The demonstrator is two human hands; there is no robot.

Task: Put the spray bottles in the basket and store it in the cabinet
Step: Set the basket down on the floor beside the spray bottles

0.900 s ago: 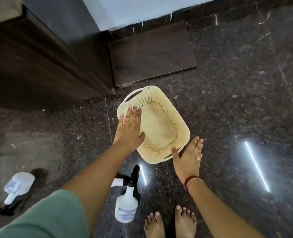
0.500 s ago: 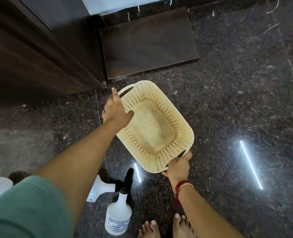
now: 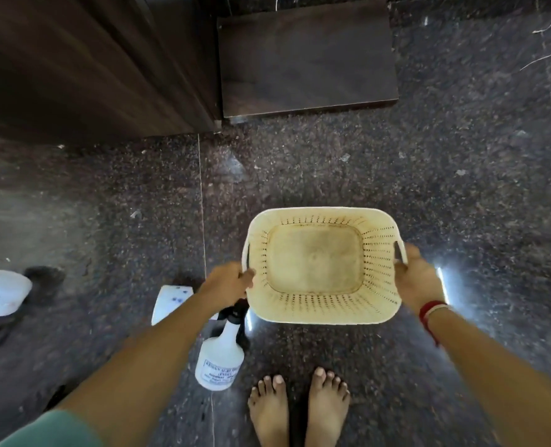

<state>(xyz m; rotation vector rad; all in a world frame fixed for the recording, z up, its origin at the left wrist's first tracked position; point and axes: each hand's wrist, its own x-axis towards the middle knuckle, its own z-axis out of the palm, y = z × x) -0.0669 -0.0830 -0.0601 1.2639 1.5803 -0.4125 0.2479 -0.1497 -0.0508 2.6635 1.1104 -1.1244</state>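
A cream perforated plastic basket [image 3: 322,266] is seen at centre-right of the frame, held by both side handles above the dark speckled stone floor [image 3: 461,175]; whether its base touches the floor cannot be told. The left hand [image 3: 227,280] is closed on the basket's left handle, grip clamped around the rim there. The right hand [image 3: 417,280] is closed on the right handle, grip likewise clamped; a red thread band [image 3: 430,312] is worn at that wrist. The basket is empty, its stained bottom fully visible. One white spray bottle [image 3: 221,361] with a black trigger head is seen standing on the floor at lower centre, just below the basket's lower-left corner and beside the left forearm. A second white bottle [image 3: 171,303] is partly hidden behind the left forearm, lying on the floor. A third white spray bottle [image 3: 0,295] is seen lying at the left edge of the frame, well apart from the basket. Dark wooden cabinet fronts [image 3: 90,66] fill the upper left, and a dark wooden panel [image 3: 306,56] is seen at upper centre. Bare feet [image 3: 300,408] are seen at bottom centre, and a green sleeve [image 3: 51,430] at lower left.
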